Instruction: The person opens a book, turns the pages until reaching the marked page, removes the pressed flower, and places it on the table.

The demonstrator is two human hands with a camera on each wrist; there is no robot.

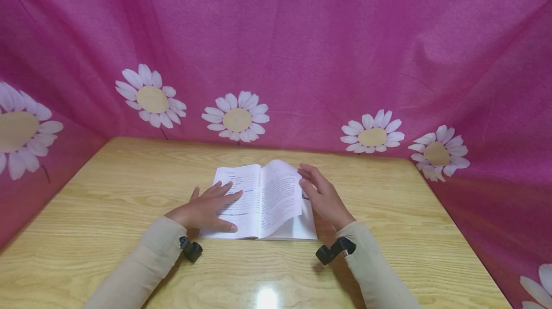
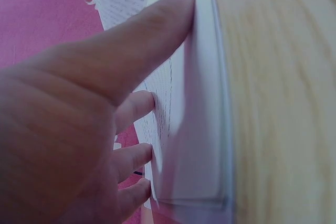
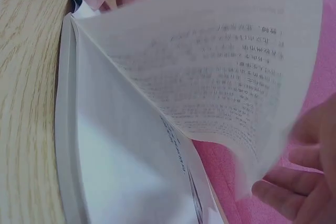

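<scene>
An open book (image 1: 241, 203) with printed pages lies on the table. My left hand (image 1: 209, 208) rests spread over its left page, fingers apart and thumb near the lower edge. In the left wrist view, the thumb (image 2: 152, 22) presses along the paper beside the book's edge. My right hand (image 1: 325, 196) is at the outer edge of a lifted page (image 1: 280, 199), which it pinches between thumb and fingers. The raised page (image 3: 210, 66) bows upward in the right wrist view, and a mostly white page (image 3: 126, 171) shows beneath it.
The wooden table (image 1: 129, 179) reaches back to a magenta curtain (image 1: 302, 50) printed with large white daisies, which also hangs at both sides. Small black wrist cameras sit on both sleeves. A bright light reflection (image 1: 267, 297) shows near the front.
</scene>
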